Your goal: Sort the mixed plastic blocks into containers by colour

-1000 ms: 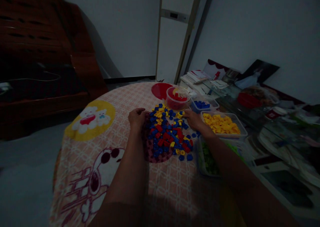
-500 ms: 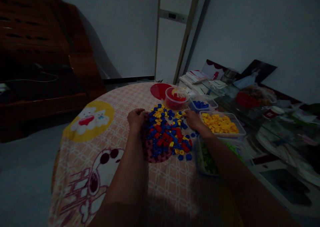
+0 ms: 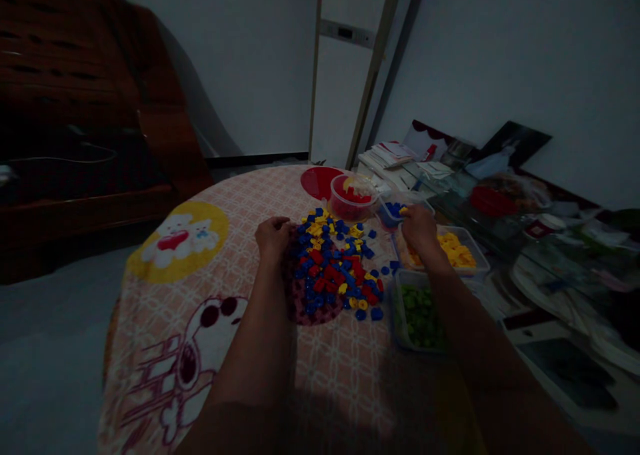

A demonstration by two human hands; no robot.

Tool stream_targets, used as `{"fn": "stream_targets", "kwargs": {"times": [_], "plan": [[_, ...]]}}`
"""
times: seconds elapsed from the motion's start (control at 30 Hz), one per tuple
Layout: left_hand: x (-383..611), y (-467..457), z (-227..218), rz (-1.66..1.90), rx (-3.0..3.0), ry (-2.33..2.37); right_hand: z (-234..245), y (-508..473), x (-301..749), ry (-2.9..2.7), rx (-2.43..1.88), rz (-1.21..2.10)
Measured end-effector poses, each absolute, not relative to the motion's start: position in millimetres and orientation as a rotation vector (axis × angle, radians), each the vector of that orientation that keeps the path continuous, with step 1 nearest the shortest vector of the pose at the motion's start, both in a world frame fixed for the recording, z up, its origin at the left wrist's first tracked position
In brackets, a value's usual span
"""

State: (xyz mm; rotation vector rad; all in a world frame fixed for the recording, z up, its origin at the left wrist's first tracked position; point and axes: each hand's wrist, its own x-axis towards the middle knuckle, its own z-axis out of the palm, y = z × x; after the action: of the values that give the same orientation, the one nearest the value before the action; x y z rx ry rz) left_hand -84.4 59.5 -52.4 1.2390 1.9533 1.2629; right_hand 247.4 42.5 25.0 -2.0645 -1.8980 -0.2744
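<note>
A mixed pile of small blue, red and yellow plastic building blocks [image 3: 330, 271] lies on the patterned tablecloth. At its left edge rests my left hand [image 3: 273, 237], fingers curled together; what they hold, if anything, is hidden. My right hand [image 3: 421, 230] is over a clear box of yellow blocks [image 3: 456, 249], pinching a yellow block [image 3: 404, 211] at the fingertips. Just beyond those fingertips is a clear box with blue blocks [image 3: 393, 209]. Nearer to me, partly behind my right forearm, sits a clear box of green blocks [image 3: 420, 315].
A round clear tub [image 3: 354, 208] with red and pale pieces stands at the back, beside a red disc [image 3: 320, 181]. Right of the table, a glass-topped surface [image 3: 480, 215] is cluttered with papers, bags and a cup [image 3: 545, 225]. A wooden bench [image 3: 165, 135] is at left.
My right hand has moved from the right edge of the pile to above the yellow box, a yellow block in its fingertips. My left hand has stayed in place.
</note>
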Motion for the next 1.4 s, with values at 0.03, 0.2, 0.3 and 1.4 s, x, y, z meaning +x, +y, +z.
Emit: {"fn": "stream_targets", "kwargs": {"times": [0.03,0.2,0.3,1.4], "plan": [[-84,59,-51,1.254,1.245,1.956,32,40,255,-1.849,-2.119,-0.27],[-83,57,-49,1.258,1.265,1.948,64,17,272,-1.839,-2.364,-0.184],[-82,59,-53,1.268,1.239,1.946,68,-9,255,-2.012,-2.158,-0.18],[-77,61,-58,1.221,1.25,1.919,91,-86,235,-1.289,-1.341,-0.294]]}}
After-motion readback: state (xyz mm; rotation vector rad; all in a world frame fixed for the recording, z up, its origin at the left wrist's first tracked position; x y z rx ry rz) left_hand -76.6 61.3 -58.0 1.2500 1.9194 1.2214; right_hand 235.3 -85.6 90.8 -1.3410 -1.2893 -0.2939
